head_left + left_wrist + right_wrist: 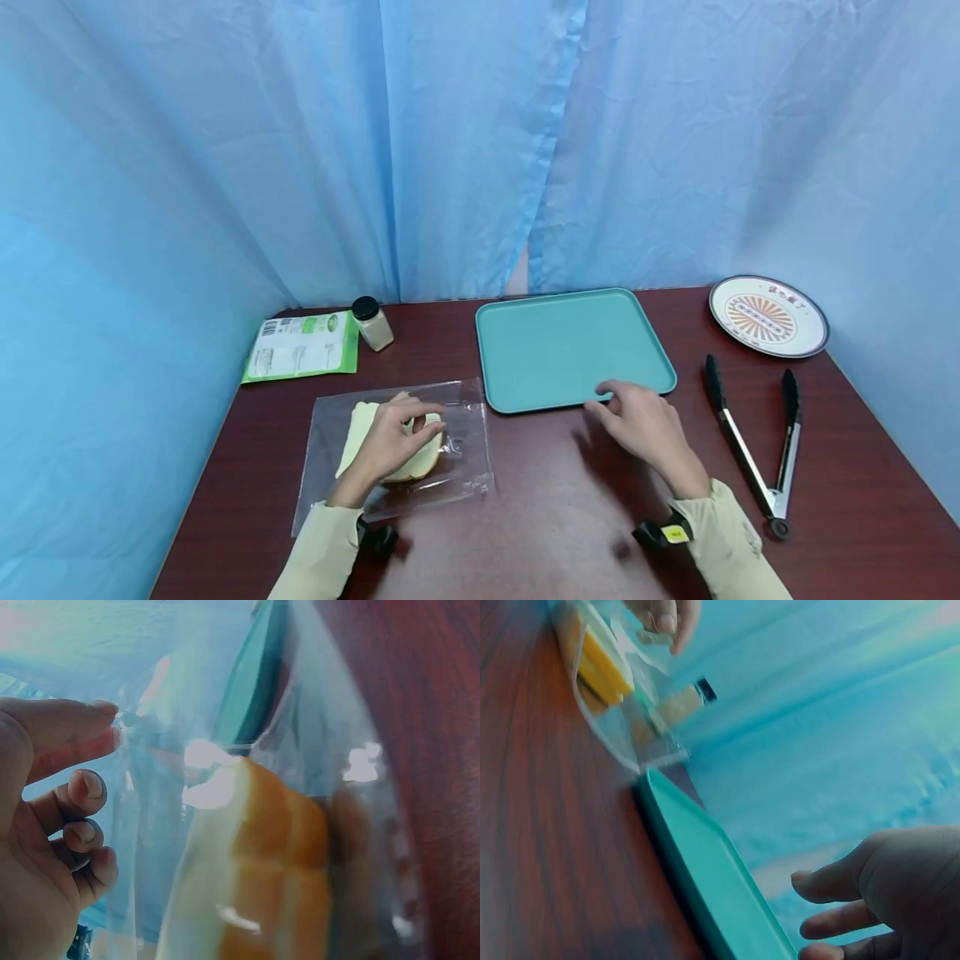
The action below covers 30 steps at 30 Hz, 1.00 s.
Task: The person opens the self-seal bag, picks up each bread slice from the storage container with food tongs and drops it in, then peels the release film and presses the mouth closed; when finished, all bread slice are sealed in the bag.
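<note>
In the head view a clear plastic bag [465,454] with pale bread slices [360,429] inside lies at the left. My left hand [393,437] is above it, thumb and forefinger pinching raised film; the other fingers are curled in the left wrist view. Brown crusts of the bread [262,847] show through the film there. The right hand [637,421] hovers at the front edge of the teal tray [570,350], fingers loosely bent and holding nothing. In the right wrist view its fingers stay apart from the tray [705,862].
Behind the bag are a green-and-white packet [303,346] and a black-capped jar [375,327]. At the right, tongs [780,492] lie spread on the dark table [540,533], with a patterned plate [806,321] behind them. Blue curtains [465,150] hang around the back and sides.
</note>
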Each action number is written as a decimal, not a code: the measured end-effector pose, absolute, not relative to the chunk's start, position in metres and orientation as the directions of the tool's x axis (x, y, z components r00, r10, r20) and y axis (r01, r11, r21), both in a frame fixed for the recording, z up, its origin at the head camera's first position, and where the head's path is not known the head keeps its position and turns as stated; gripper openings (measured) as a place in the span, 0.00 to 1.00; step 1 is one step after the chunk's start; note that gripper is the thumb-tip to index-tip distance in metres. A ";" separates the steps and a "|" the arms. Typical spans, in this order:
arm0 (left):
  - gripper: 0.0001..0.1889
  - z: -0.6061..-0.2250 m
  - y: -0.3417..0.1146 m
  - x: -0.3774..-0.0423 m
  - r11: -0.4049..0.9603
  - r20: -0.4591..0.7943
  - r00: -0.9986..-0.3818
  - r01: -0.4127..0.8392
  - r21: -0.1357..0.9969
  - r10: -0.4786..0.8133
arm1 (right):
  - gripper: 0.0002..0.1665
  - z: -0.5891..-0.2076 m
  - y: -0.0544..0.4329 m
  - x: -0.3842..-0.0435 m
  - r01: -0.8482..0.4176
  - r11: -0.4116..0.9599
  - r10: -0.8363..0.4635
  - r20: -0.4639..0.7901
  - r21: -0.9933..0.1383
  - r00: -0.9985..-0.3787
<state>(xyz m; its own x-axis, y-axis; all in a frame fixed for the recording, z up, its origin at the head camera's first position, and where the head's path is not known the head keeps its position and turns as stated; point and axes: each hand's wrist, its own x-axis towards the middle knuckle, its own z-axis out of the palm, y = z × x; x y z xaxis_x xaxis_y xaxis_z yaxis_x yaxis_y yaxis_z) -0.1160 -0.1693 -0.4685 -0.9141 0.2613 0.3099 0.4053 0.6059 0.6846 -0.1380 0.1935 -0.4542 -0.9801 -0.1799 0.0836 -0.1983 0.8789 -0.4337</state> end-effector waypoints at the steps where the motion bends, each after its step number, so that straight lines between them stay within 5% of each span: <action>1: 0.07 -0.466 -0.170 -0.117 0.609 0.307 -0.916 0.402 0.683 0.260 | 0.18 -0.454 0.186 -0.141 -0.218 0.867 -0.202 0.086 -0.448 -0.976; 12: 0.07 -0.427 -0.176 -0.143 0.637 0.292 -0.891 0.452 0.625 0.347 | 0.15 -0.459 0.119 -0.179 -0.333 0.796 -0.327 0.105 -0.506 -0.939; 20: 0.10 -0.411 -0.175 -0.179 0.687 0.069 -0.913 0.350 0.637 0.401 | 0.15 -0.465 0.083 -0.203 -0.422 0.774 -0.427 0.103 -0.472 -0.898; 30: 0.14 -0.439 -0.162 -0.213 0.722 -0.180 -0.894 0.198 0.663 0.411 | 0.16 -0.471 0.059 -0.216 -0.450 0.775 -0.474 0.062 -0.444 -0.878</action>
